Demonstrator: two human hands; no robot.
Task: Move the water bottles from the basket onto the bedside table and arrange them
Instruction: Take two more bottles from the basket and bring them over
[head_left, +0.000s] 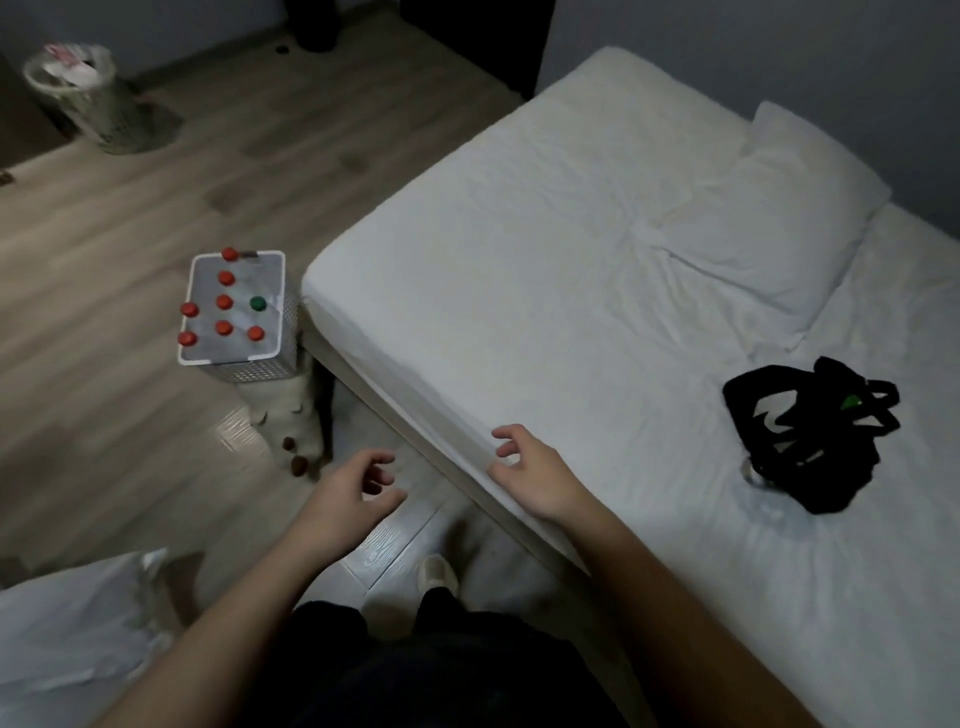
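Note:
A white perforated basket (257, 368) stands on the wooden floor by the bed's corner, holding several upright water bottles. Most bottles have red caps (224, 302); one has a green cap (257, 303). My left hand (358, 488) hovers over the floor in front of me, fingers apart and curled, holding nothing. My right hand (530, 470) hangs over the bed's near edge, also open with nothing in it. Both hands are well short of the basket. No bedside table is in view.
A bed (545, 270) with a white sheet fills the right side, with a pillow (779, 218) and a black strap harness (810, 431) on it. A bin (88, 98) stands far left. A white bag (72, 639) lies near left. My foot (439, 574) is on the floor.

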